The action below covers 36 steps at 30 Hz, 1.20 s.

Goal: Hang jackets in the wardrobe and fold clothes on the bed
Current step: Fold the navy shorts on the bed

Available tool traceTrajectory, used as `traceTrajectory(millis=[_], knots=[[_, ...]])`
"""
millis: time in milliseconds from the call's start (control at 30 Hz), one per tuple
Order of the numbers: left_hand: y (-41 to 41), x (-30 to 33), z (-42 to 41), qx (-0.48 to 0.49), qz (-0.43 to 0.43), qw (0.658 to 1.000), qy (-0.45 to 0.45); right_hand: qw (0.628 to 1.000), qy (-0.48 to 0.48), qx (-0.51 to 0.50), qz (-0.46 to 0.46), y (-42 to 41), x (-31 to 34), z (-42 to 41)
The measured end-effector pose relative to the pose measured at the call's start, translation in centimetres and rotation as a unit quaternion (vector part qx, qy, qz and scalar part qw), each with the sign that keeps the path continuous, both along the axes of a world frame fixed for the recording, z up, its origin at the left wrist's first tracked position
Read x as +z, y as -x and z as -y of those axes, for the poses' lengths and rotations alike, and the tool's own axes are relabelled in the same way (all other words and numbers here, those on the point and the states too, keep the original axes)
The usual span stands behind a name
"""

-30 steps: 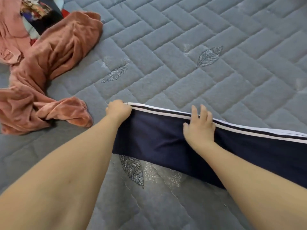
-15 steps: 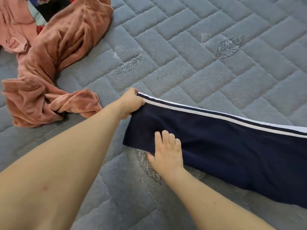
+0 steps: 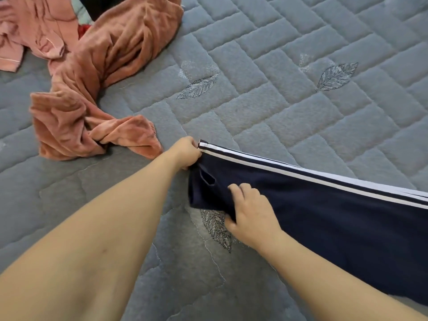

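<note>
1. My left hand is at about the centre of the view, fingers curled tight, gripping the far corner of the navy trousers right where the white stripe ends.
2. My right hand is at 5 o'clock from the left one, close by. Fingers are curled over the top of the cloth and the thumb is tucked under the near hem, so it pinches the near edge of the same end.
3. The trousers lie on the bed, running from the centre out to 4 o'clock and off the right edge. Stripe runs along the far edge.
4. The end between my hands is a bit bunched, with a small fold or opening showing just below the left hand.
5. A pink towel is crumpled at 10 o'clock; its nearest tip lies just beside my left wrist. Cannot tell if it touches.
6. A lighter pink garment is at 11 o'clock, touching the towel, partly cut off by the frame.
7. Dark and red cloth at the top edge, too little visible to identify.
8. Leaf stitching on the bed cover shows just beside my right hand.
</note>
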State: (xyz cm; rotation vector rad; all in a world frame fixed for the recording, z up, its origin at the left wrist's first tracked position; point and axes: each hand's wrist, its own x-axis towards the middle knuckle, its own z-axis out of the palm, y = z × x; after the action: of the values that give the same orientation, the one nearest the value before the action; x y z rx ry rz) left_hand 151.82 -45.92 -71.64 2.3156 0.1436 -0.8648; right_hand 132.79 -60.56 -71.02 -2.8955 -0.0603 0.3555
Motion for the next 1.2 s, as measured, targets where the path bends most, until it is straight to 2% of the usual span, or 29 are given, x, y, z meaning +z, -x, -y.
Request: traceTrajectory(millis=[100, 233, 300, 333, 367, 400, 433, 500, 567, 667, 700, 733, 800, 933, 1000, 1100, 1200], knots=[[0.2, -1.3, -0.1, 0.018, 0.024, 1.0, -0.005, 0.997, 0.075, 0.017, 0.016, 0.6, -1.6, -2.4], [-0.2, -1.0, 0.0, 0.008, 0.001, 1.0, 0.007, 0.998, 0.026, 0.0, 0.062, -0.6, -2.0, -6.2], [-0.3, 0.2, 0.5, 0.016, -0.035, 0.999, 0.036, 0.996, -0.035, -0.037, 0.077, -0.6, -1.8, -6.8], [-0.3, 1.1, 1.0, 0.022, -0.048, 0.997, 0.053, 0.986, -0.115, -0.09, 0.078, -0.3, -1.9, -6.5], [-0.3, 2.0, 1.8, 0.029, -0.056, 0.995, 0.071, 0.962, -0.213, -0.164, 0.055, 0.0, -1.8, -6.0], [-0.2, 3.0, 2.8, 0.034, -0.065, 0.993, 0.089, 0.914, -0.322, -0.245, 0.02, 0.5, -1.4, -5.2], [-0.2, 4.1, 4.1, 0.035, -0.078, 0.99, 0.11, 0.851, -0.41, -0.329, 0.015, 1.2, -1.0, -4.3], [0.1, 6.2, 7.5, 0.008, -0.12, 0.982, 0.145, 0.713, -0.493, -0.495, 0.061, 2.3, 0.2, -1.6], [1.2, 8.2, 11.9, -0.044, -0.16, 0.974, 0.152, 0.564, -0.532, -0.624, 0.094, 2.9, 1.4, 2.0], [4.4, 10.4, 19.4, -0.086, -0.171, 0.965, 0.177, 0.345, -0.602, -0.713, 0.108, 4.2, 2.9, 7.6], [5.7, 11.0, 22.0, -0.104, -0.164, 0.962, 0.19, 0.296, -0.63, -0.71, 0.107, 4.9, 3.3, 9.4], [7.1, 11.4, 24.6, -0.13, -0.148, 0.961, 0.197, 0.272, -0.657, -0.694, 0.109, 5.7, 3.8, 10.9], [9.7, 12.0, 29.4, -0.2, -0.094, 0.958, 0.182, 0.28, -0.678, -0.665, 0.142, 7.4, 4.6, 13.6], [13.9, 12.3, 37.4, -0.35, 0.077, 0.93, 0.082, 0.374, -0.589, -0.677, 0.234, 12.2, 6.0, 19.1], [16.1, 12.3, 40.8, -0.383, 0.166, 0.908, 0.034, 0.399, -0.563, -0.682, 0.245, 15.0, 6.3, 22.1], [20.1, 12.6, 46.4, -0.388, 0.183, 0.903, 0.023, 0.397, -0.531, -0.693, 0.281, 19.3, 6.9, 27.1], [24.5, 13.0, 52.9, -0.409, 0.174, 0.895, 0.022, 0.351, -0.508, -0.719, 0.318, 23.5, 7.3, 32.4]])
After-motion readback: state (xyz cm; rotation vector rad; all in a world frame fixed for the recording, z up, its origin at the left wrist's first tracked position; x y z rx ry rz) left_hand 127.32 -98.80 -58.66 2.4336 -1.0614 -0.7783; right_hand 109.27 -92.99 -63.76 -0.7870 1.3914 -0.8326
